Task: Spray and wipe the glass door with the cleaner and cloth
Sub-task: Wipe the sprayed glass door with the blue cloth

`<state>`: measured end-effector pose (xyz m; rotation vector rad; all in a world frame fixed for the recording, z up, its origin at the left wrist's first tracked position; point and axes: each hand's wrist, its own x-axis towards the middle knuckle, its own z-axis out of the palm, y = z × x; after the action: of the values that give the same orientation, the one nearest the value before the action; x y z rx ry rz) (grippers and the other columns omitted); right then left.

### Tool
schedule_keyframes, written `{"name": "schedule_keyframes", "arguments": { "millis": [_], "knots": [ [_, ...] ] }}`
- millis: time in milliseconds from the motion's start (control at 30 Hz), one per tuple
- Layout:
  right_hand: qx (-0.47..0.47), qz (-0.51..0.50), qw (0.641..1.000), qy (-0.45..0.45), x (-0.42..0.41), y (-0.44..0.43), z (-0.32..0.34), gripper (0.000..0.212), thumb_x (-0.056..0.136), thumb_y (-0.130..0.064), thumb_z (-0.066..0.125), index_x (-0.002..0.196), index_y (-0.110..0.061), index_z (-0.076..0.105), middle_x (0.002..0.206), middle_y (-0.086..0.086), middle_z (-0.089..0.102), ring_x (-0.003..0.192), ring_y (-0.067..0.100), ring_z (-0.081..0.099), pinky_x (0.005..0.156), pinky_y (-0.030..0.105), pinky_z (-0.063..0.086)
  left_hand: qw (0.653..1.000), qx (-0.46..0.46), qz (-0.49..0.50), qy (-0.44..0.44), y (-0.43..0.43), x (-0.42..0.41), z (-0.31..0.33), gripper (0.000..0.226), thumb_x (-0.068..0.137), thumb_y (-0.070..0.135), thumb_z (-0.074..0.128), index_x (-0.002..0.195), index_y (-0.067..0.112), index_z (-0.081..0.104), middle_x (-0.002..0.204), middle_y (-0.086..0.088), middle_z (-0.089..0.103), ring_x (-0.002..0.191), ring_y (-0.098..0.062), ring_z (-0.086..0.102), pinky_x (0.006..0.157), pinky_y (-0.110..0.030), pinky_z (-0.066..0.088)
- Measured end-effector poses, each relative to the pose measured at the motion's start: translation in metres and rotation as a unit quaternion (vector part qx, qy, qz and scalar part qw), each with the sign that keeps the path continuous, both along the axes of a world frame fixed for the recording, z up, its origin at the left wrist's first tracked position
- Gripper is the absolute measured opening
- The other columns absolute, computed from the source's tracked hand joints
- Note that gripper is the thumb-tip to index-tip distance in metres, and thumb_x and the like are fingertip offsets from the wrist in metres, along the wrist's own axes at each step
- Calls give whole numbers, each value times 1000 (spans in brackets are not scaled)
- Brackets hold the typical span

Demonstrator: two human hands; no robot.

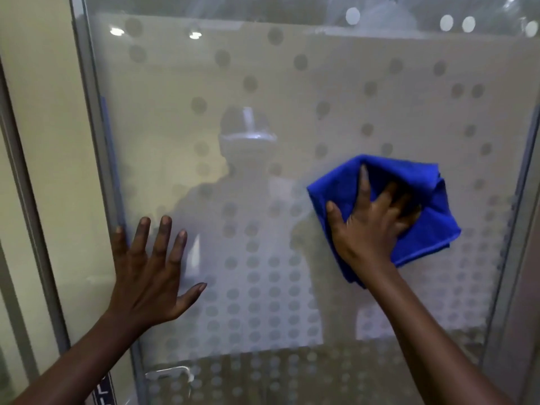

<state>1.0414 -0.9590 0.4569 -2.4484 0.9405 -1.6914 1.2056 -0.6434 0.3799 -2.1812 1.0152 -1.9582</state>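
Note:
The glass door fills the view, frosted with a pattern of grey dots that grows denser toward the bottom. My right hand presses a bunched blue cloth flat against the glass at the right of centre. My left hand lies open on the glass near the door's left edge, fingers spread, holding nothing. No spray cleaner is in view. A dim reflection of a person shows in the glass between my hands.
A grey metal frame runs down the door's left side, with a cream wall panel beyond it. Another frame edge borders the right. A metal handle part shows at the bottom left.

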Motion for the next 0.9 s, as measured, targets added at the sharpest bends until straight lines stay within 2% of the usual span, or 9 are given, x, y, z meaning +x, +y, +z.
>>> {"name": "schedule_keyframes", "arguments": {
  "millis": [167,267,433,533,633,800,900],
  "knots": [
    [-86,21,996,-5,19,33,57,80,81,-74,29,149,-37,12,150,30,26,134,57,23,105,75,5,1000,0,1,8,0,0,-1,104,75,71,52,151,8,23,160,-21,18,145,-49,16,111,-74,9],
    [-143,48,989,3,36,71,68,80,81,-74,34,149,-37,17,147,28,33,131,57,27,105,77,6,1000,0,-10,17,1,-3,1,104,75,71,52,152,8,21,160,-20,17,146,-48,14,112,-73,8],
    [-275,128,950,69,60,124,18,79,82,-73,35,150,-37,19,154,23,21,137,53,14,105,78,-2,989,-16,-147,28,6,-2,2,93,84,71,32,154,14,11,165,-9,6,149,-41,8,111,-74,8],
    [-316,150,930,115,62,133,-24,77,84,-73,36,151,-39,18,156,20,14,138,52,14,106,77,-6,985,-13,-169,33,7,-3,2,92,84,73,26,155,17,8,165,-8,5,149,-40,5,112,-72,7],
    [-329,156,922,132,59,125,-55,74,84,-73,36,149,-41,21,155,16,16,139,50,13,107,75,-6,989,1,-146,39,2,-6,-3,92,84,73,24,155,17,9,165,-9,3,149,-41,5,112,-72,8],
    [-306,166,931,109,39,85,-89,69,79,-72,47,141,-43,40,141,13,34,132,47,23,108,62,13,992,3,-117,41,-6,-11,-10,90,86,72,26,155,17,6,166,-8,-1,149,-41,1,114,-68,5],
    [-233,117,961,91,23,54,-90,71,71,-76,49,136,-46,44,129,17,37,124,47,31,107,71,1,994,-9,-105,37,-7,-11,-10,90,87,70,29,154,16,6,166,-7,-2,150,-40,2,114,-67,7]
  ]
}}
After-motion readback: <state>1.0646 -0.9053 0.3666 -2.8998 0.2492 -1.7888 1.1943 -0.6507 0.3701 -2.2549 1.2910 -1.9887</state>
